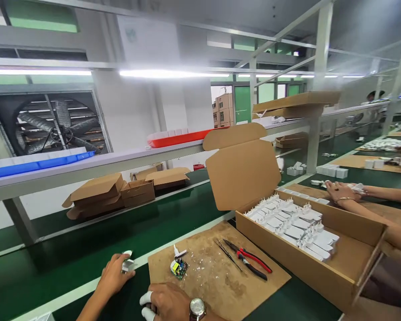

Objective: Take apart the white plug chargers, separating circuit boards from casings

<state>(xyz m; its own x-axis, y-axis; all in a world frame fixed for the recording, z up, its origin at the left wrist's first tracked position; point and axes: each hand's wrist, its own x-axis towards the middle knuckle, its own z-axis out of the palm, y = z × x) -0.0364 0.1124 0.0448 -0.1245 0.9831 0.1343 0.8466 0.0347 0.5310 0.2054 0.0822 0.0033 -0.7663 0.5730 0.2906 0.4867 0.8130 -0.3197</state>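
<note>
My left hand (112, 275) is closed around a small white plastic piece (127, 264) at the edge of the green belt. My right hand (169, 301), with white finger covers on two fingers and a watch on the wrist, rests at the cardboard mat's near left edge. Its two covered fingers are apart, and nothing shows in them. On the brown mat (214, 290) lies a small circuit board with a yellow part (178, 268), close to a white plastic piece (178, 252). Farther right are a thin metal tool (229, 255) and red-and-black long-nose pliers (250, 261).
An open cardboard box (287, 263) with rows of white plastic parts (294, 225) stands to the right. Beyond it, a co-worker's hands (342, 191) handle white pieces. Folded cartons (96, 191) lie behind the belt (167, 214), below a shelf (127, 156) with a red tray (180, 139).
</note>
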